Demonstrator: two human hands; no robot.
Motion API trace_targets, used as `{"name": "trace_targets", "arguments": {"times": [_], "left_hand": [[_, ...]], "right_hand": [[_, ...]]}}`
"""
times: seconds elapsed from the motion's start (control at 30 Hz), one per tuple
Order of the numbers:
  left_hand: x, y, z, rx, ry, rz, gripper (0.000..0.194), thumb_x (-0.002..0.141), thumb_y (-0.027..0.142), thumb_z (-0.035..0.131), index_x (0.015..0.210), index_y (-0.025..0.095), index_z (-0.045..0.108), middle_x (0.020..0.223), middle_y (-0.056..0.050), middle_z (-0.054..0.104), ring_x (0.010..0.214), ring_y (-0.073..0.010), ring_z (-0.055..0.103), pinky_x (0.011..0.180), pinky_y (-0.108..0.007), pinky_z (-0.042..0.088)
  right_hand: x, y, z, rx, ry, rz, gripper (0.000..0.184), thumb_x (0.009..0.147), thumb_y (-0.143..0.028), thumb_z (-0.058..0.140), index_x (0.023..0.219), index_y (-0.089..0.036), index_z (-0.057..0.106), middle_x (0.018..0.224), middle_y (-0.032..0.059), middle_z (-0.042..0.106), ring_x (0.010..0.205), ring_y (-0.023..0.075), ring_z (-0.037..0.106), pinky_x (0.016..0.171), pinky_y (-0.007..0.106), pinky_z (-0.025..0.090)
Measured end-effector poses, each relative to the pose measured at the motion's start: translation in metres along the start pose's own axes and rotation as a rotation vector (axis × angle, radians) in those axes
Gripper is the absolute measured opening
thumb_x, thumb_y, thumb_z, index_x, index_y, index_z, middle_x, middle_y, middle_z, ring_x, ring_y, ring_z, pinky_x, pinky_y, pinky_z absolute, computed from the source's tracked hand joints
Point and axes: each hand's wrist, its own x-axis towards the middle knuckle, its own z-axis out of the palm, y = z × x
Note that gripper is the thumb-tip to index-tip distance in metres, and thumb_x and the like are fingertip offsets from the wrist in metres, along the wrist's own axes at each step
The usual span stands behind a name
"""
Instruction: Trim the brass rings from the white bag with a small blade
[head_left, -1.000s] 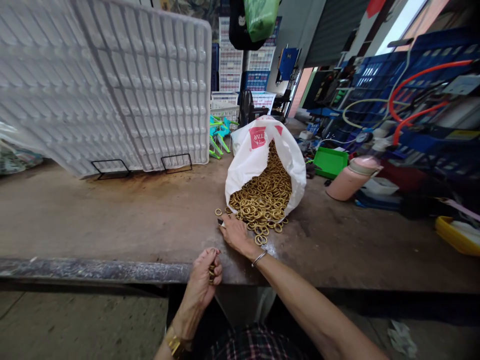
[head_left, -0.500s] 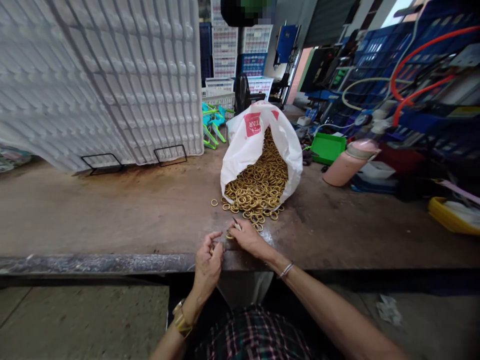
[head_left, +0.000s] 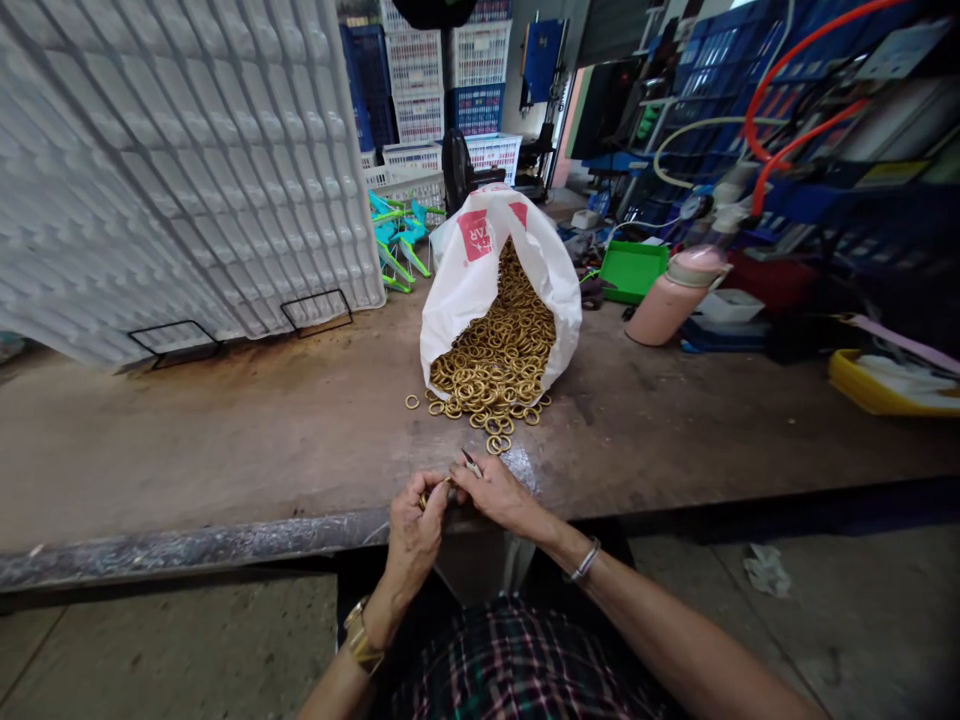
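Note:
A white plastic bag (head_left: 469,262) lies open on the workbench (head_left: 240,440) and spills a heap of brass rings (head_left: 491,365) toward me. Near the bench's front edge my left hand (head_left: 414,530) is closed around some brass rings. My right hand (head_left: 495,492) meets it, fingers pinched on a small pointed tool (head_left: 471,462) and touching a ring held between both hands. A few loose rings (head_left: 498,442) lie just beyond my hands.
A large white moulded tray (head_left: 187,170) leans upright at the back left. A pink flask (head_left: 675,295), a green tray (head_left: 634,270) and a yellow tray (head_left: 877,385) sit to the right. Stacked crates and hoses fill the background. The bench's metal front lip (head_left: 187,550) runs across.
My right hand drew back from the ring heap to the bench edge and met my left hand, which rose to the edge. The view tilted down and shifted.

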Motion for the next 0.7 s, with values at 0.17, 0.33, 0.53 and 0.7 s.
{"name": "trace_targets", "arguments": {"times": [0.17, 0.33, 0.53, 0.7], "left_hand": [[0.001, 0.0, 0.005, -0.083, -0.049, -0.171, 0.027, 0.073, 0.044, 0.06, 0.07, 0.017, 0.059, 0.053, 0.004, 0.049, 0.043, -0.0077, 0.038, 0.042, -0.019, 0.028], [0.004, 0.005, 0.004, -0.083, -0.124, -0.286, 0.032, 0.073, 0.049, 0.057, 0.07, 0.017, 0.054, 0.054, 0.004, 0.049, 0.04, -0.0063, 0.04, 0.037, -0.017, 0.027], [0.005, 0.006, -0.003, -0.164, -0.175, -0.319, 0.033, 0.074, 0.049, 0.056, 0.07, 0.017, 0.05, 0.057, 0.004, 0.049, 0.041, -0.0055, 0.039, 0.035, -0.016, 0.028], [0.005, 0.005, -0.006, -0.272, -0.21, -0.327, 0.032, 0.075, 0.049, 0.056, 0.074, 0.017, 0.051, 0.059, 0.004, 0.048, 0.043, -0.0052, 0.038, 0.035, -0.016, 0.027]], "right_hand": [[0.001, 0.002, -0.002, -0.04, 0.061, -0.039, 0.019, 0.077, -0.026, 0.045, 0.062, -0.016, 0.049, 0.053, -0.0058, 0.046, 0.05, 0.0072, 0.038, 0.048, 0.018, 0.029], [0.003, 0.004, 0.0, -0.075, 0.074, -0.061, 0.019, 0.078, -0.027, 0.045, 0.062, -0.016, 0.049, 0.054, -0.0054, 0.046, 0.052, 0.0076, 0.038, 0.049, 0.018, 0.029], [0.005, 0.003, 0.002, -0.068, 0.016, -0.056, 0.022, 0.08, -0.027, 0.042, 0.063, -0.016, 0.049, 0.055, -0.0035, 0.052, 0.053, 0.0083, 0.044, 0.051, 0.019, 0.032], [0.008, 0.003, 0.006, -0.054, 0.005, -0.058, 0.027, 0.083, -0.028, 0.039, 0.062, -0.016, 0.05, 0.055, -0.0019, 0.056, 0.052, 0.0086, 0.046, 0.051, 0.019, 0.033]]}}
